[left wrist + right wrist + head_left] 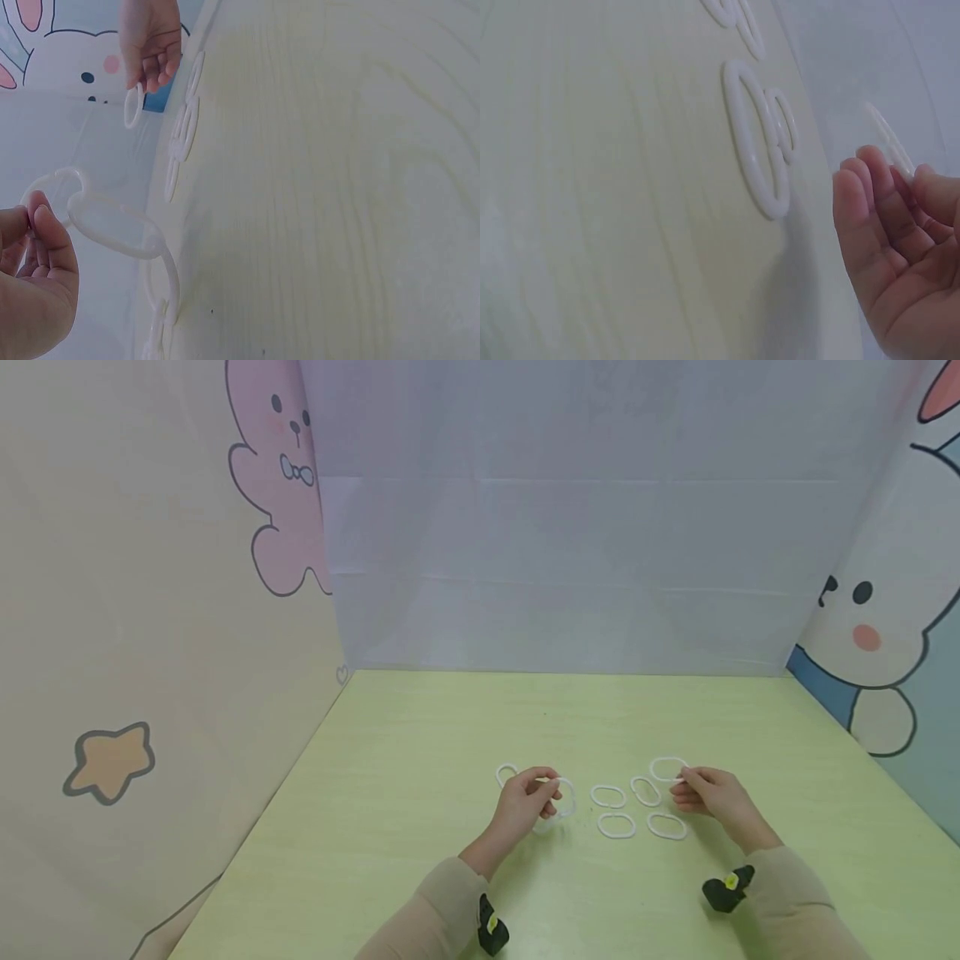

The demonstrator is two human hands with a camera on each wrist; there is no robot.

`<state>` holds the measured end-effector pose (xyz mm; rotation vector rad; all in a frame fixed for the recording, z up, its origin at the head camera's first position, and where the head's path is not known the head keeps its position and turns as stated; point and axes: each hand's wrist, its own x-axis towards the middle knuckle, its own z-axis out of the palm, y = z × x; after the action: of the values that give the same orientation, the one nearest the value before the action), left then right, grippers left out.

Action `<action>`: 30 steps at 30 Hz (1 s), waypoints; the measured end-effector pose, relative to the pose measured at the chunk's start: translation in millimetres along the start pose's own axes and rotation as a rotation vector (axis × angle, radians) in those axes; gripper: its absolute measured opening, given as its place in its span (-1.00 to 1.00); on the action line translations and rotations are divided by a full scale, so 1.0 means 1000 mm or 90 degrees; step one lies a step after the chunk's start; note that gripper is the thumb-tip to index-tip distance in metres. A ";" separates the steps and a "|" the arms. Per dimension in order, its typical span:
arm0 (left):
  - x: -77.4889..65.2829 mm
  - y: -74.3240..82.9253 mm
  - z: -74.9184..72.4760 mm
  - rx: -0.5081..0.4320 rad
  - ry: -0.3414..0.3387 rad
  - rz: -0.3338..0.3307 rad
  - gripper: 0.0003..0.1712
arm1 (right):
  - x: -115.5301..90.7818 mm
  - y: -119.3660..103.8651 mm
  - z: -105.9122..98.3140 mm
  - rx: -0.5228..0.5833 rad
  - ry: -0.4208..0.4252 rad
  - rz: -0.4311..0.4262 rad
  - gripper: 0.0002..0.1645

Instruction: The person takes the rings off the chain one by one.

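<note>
My left hand (517,802) pinches a white plastic oval chain link between thumb and fingertips. From it hangs a chain of joined links (109,241), whose lower end reaches the table in the left wrist view. Part of this chain (507,767) also shows behind the left hand in the head view. My right hand (716,797) pinches a single white oval link (891,141) by one end, raised off the table. Between the hands, several loose white links (617,837) lie flat on the table; in the right wrist view, one loose link (741,135) shows a small split in its side.
The pale yellow-green wooden table (420,727) stretches to a plain whitish curtain (570,543) at the back. Printed cloth walls with a pink bear (281,502) and a white rabbit (877,593) stand at the left and right. Black wrist devices (727,892) sit by both sleeves.
</note>
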<state>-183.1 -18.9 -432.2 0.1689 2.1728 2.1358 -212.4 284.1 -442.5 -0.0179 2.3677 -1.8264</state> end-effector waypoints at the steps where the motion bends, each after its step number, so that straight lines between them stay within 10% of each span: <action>1: 0.000 0.000 0.000 -0.001 -0.001 0.000 -0.87 | 0.000 0.001 -0.001 -0.003 0.000 0.001 -0.50; 30: -0.018 0.029 0.000 0.003 -0.002 0.010 -0.87 | -0.002 0.014 -0.014 -0.197 0.012 0.087 -0.62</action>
<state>-165.2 -20.9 -403.3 0.1899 2.1821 2.1385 -210.8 301.7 -452.5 0.1238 2.5689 -1.3948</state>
